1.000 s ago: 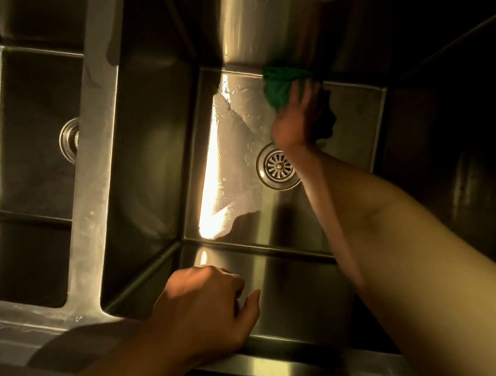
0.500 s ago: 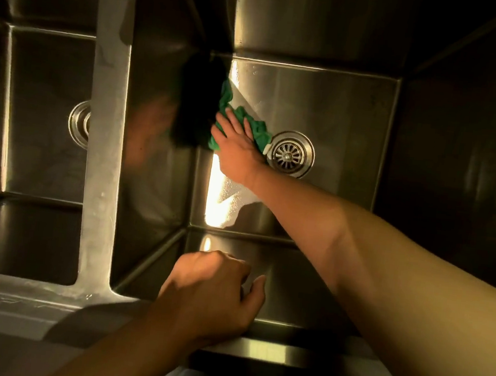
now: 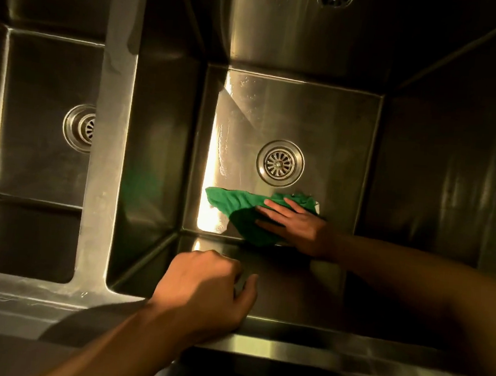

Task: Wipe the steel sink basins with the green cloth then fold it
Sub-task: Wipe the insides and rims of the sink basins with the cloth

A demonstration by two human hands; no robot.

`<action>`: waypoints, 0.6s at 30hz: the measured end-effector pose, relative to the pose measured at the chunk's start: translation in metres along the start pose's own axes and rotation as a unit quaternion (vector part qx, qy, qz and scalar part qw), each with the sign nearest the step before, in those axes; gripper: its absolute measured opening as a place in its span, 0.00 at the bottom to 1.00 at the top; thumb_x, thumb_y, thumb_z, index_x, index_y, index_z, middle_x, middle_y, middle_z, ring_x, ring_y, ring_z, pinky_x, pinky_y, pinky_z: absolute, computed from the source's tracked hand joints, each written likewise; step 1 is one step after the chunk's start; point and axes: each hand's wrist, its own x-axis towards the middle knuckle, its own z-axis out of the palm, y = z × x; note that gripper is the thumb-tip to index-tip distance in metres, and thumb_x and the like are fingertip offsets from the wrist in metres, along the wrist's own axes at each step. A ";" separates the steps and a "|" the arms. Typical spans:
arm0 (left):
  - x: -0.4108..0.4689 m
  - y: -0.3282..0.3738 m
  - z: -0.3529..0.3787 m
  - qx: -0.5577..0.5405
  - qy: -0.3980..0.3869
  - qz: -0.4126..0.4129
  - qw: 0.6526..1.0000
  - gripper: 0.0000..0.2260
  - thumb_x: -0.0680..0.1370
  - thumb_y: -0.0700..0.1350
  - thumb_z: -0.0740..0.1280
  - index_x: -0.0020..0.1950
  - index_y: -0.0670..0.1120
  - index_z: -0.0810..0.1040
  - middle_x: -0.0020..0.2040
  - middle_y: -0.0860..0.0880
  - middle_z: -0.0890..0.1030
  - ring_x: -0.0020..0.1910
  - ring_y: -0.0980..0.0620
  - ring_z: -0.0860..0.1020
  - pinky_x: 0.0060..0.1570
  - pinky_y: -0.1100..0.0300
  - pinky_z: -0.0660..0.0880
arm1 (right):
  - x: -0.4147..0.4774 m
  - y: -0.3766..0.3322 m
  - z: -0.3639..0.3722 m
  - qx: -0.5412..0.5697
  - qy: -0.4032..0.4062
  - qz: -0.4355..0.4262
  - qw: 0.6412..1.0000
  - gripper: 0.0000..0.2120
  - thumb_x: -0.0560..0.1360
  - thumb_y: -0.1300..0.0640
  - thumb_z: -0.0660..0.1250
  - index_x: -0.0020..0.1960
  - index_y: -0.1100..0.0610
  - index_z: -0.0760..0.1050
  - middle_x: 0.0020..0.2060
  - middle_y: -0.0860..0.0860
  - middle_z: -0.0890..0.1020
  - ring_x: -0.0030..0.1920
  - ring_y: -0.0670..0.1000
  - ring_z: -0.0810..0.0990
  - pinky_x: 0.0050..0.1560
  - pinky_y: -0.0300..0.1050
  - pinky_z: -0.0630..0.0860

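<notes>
The right hand (image 3: 295, 222) lies flat on the green cloth (image 3: 239, 205), fingers straight and spread, pressing it onto the floor of the right basin (image 3: 323, 119). The cloth sits along the floor's front edge, just in front of the drain (image 3: 280, 163), with a loose tail trailing toward the left wall. The left hand (image 3: 203, 289) is curled into a loose fist with its heel resting on the front rim (image 3: 301, 349) of the sink. It holds nothing that I can see and seems to serve as a brace.

The step in hand looks like wiping this basin's floor. To do it well, keep the palm flat so the whole cloth bears on the steel. Run overlapping strokes from wall to wall, and push the cloth's edge right into the seam where floor meets front wall. The trailing tail should be gathered under the fingers, or it will drag and leave streaks. Circle the drain rather than snagging cloth on its grate. The walls, the left basin (image 3: 36, 167) and the fold are, by my judgement, yet to do.
</notes>
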 end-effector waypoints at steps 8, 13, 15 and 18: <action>0.000 0.002 -0.003 0.018 -0.011 0.003 1.000 0.26 0.80 0.67 0.49 0.43 0.49 0.77 0.37 0.51 0.79 0.38 0.51 0.78 0.39 0.56 0.71 | -0.004 0.038 -0.063 -0.061 -0.002 0.118 0.991 0.27 0.61 0.59 0.74 0.59 0.55 0.73 0.59 0.57 0.75 0.57 0.59 0.74 0.47 0.55 0.75; 0.001 0.002 -0.007 -0.003 -0.032 -0.005 0.999 0.24 0.81 0.67 0.51 0.42 0.52 0.76 0.35 0.54 0.77 0.35 0.56 0.75 0.37 0.59 0.64 | -0.008 0.088 -0.098 -0.051 0.154 0.339 0.927 0.25 0.66 0.64 0.75 0.61 0.61 0.73 0.57 0.63 0.76 0.57 0.67 0.76 0.54 0.60 0.74; 0.001 0.002 -0.008 0.001 -0.038 -0.009 0.999 0.24 0.81 0.67 0.51 0.42 0.52 0.76 0.35 0.54 0.77 0.35 0.56 0.74 0.38 0.58 0.65 | -0.003 0.108 -0.114 -0.057 0.182 0.401 0.896 0.23 0.70 0.65 0.74 0.63 0.61 0.72 0.60 0.65 0.76 0.61 0.68 0.74 0.58 0.62 0.73; 0.002 0.002 -0.008 -0.003 -0.042 -0.012 0.999 0.25 0.81 0.67 0.51 0.42 0.51 0.76 0.35 0.54 0.78 0.35 0.56 0.75 0.39 0.58 0.70 | 0.008 0.132 -0.141 -0.038 0.190 0.480 0.855 0.30 0.69 0.62 0.76 0.68 0.59 0.69 0.67 0.63 0.72 0.66 0.67 0.71 0.62 0.62 0.70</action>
